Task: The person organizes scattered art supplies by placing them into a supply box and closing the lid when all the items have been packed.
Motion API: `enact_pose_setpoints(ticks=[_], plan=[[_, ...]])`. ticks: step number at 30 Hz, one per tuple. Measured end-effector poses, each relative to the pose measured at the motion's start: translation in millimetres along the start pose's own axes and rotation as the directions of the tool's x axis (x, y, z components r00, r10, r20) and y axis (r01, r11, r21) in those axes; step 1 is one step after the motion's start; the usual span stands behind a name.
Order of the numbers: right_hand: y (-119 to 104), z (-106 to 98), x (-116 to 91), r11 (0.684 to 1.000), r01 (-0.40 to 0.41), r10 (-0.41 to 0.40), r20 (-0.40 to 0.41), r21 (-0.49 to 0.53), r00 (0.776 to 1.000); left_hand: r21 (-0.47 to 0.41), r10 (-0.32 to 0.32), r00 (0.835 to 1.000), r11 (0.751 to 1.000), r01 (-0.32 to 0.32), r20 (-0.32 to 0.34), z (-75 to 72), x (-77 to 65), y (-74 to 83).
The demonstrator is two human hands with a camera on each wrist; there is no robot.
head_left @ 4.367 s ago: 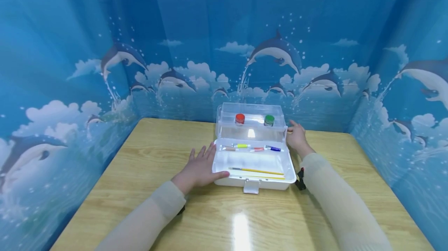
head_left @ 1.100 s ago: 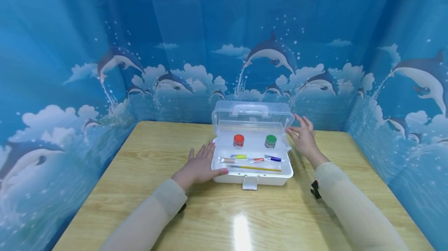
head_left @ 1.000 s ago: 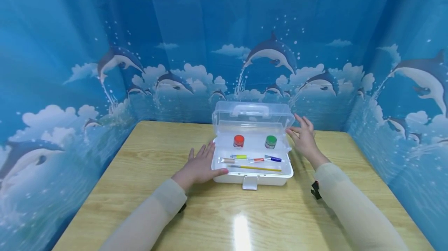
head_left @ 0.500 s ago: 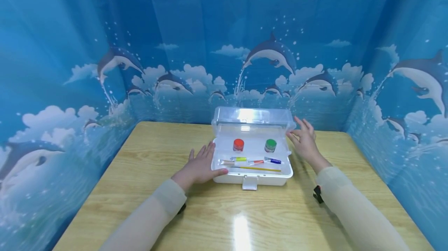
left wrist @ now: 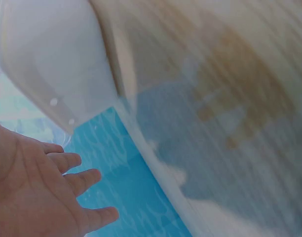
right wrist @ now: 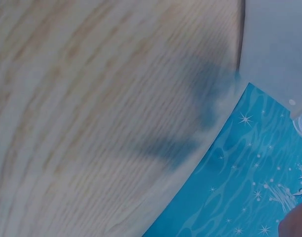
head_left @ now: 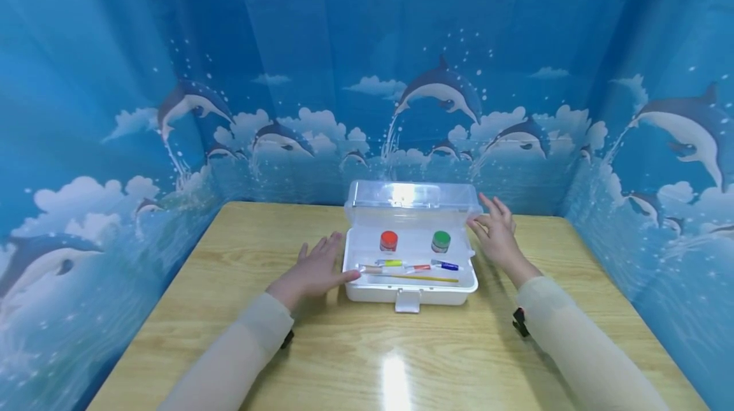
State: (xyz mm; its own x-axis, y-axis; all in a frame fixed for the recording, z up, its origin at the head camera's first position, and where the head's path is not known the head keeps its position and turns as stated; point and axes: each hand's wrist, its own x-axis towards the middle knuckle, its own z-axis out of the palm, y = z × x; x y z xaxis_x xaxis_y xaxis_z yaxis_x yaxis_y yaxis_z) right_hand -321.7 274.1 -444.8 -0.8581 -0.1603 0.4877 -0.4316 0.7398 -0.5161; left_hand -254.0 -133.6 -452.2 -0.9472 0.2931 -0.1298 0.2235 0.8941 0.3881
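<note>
In the head view a white plastic storage box (head_left: 438,297) with a raised clear lid (head_left: 375,195) stands on the table. My right hand (head_left: 497,239) pinches the lid's right corner between thumb and fingers. Beside the box's left wall, my left hand (head_left: 312,273) has its fingers spread and straight, thumb near the front left corner. The left wrist view shows this palm (left wrist: 32,187) close to the box's side (left wrist: 57,59). Inside are a red-capped jar (head_left: 388,242), a green-capped jar (head_left: 441,242), several small paint tubes (head_left: 445,265) and a yellow-handled paintbrush (head_left: 421,278).
The wooden table (head_left: 355,360) extends to the front and both sides of the box. A blue dolphin-printed curtain (head_left: 321,67) hangs right behind its far edge and along both sides. A white latch flap (head_left: 408,301) hangs at the box's front.
The raised inner tray with the jars has come down into the box. My right hand has then tilted the lid forward and lower. My left hand has shifted left, off the box's side.
</note>
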Motion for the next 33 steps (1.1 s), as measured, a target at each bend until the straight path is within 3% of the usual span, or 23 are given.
enact_pose_setpoints(ticks=[6,13,19,24,29,33], plan=[[0,0,-3,1.0,-0.006,0.006,0.012,-0.006,1.0,-0.017,0.029,0.999,0.999,-0.03,-0.019,-9.1,-1.6,-6.4],[0,-2,-7,0.998,0.03,-0.029,0.026,-0.047,0.999,-0.047,0.022,0.996,0.999,-0.026,-0.082,-19.5,0.6,-0.2],[-1,-3,-9,0.995,0.054,-0.052,0.025,-0.082,0.998,-0.06,0.04,0.978,0.997,-0.053,-0.206,-26.1,8.2,8.4],[-1,-4,-10,0.995,0.041,-0.037,0.043,-0.095,0.998,-0.072,0.07,0.96,0.993,-0.092,-0.27,-30.1,11.3,15.0],[-2,-6,-12,0.994,0.035,-0.027,0.074,-0.107,0.997,-0.086,0.089,0.946,0.989,-0.122,-0.311,-33.8,12.1,21.0],[-2,-7,-14,0.991,0.043,-0.031,0.097,-0.129,0.995,-0.098,0.078,0.946,0.989,-0.114,-0.315,-35.0,11.5,24.1]])
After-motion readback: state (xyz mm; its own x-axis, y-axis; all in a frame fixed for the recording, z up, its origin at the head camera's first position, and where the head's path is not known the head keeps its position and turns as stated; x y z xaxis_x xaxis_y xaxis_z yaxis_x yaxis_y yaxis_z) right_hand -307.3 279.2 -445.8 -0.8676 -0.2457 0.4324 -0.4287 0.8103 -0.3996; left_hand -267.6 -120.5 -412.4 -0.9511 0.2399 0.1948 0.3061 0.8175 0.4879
